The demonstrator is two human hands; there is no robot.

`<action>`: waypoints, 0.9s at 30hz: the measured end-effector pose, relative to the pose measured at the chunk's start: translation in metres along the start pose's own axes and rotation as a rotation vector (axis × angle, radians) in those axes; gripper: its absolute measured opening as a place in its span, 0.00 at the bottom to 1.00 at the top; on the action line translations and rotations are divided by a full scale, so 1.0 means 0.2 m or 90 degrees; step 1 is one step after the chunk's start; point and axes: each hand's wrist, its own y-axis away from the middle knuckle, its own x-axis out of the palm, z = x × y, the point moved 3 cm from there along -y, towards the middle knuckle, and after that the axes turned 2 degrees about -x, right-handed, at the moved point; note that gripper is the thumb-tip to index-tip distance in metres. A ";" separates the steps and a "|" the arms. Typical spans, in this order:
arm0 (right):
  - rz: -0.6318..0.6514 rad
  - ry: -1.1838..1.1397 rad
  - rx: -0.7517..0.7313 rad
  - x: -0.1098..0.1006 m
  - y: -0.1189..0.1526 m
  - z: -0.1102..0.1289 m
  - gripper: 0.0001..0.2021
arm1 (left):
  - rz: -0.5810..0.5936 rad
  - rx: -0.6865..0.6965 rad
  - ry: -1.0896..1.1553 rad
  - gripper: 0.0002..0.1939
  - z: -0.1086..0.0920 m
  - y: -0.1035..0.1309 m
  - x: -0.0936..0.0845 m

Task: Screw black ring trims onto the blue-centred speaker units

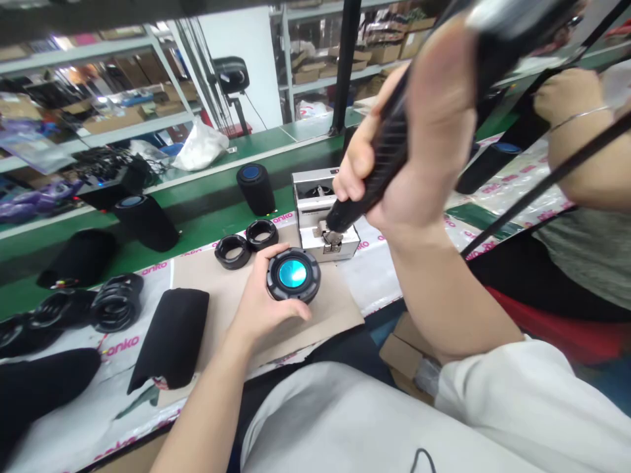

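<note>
My left hand is wrapped round a black cylindrical speaker, whose shiny blue end faces up over a brown cardboard sheet. In my right hand is a black electric screwdriver, pointing down and left. Its tip is at the front of a white and grey screw feeder; whether a screw sits on the bit cannot be made out. Two black rings lie beyond my left hand. Left of the cardboard's middle lies a black fabric-covered tube.
Upright black speakers stand along the green bench. More black rings are heaped at the left. A co-worker's hand is at the right, near another speaker. A dark cable slants across the right side. Shelves with boxes stand behind.
</note>
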 end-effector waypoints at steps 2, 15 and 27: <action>-0.087 -0.018 -0.059 -0.07 -0.02 -0.08 0.29 | -0.004 0.001 0.002 0.61 0.01 0.00 0.00; -0.069 -0.051 -0.016 -0.10 0.04 -0.37 0.28 | -0.015 0.047 0.034 0.49 0.02 0.03 0.00; 0.014 -0.071 0.016 0.03 0.00 0.07 0.21 | -0.005 0.008 0.011 0.51 0.01 0.03 0.01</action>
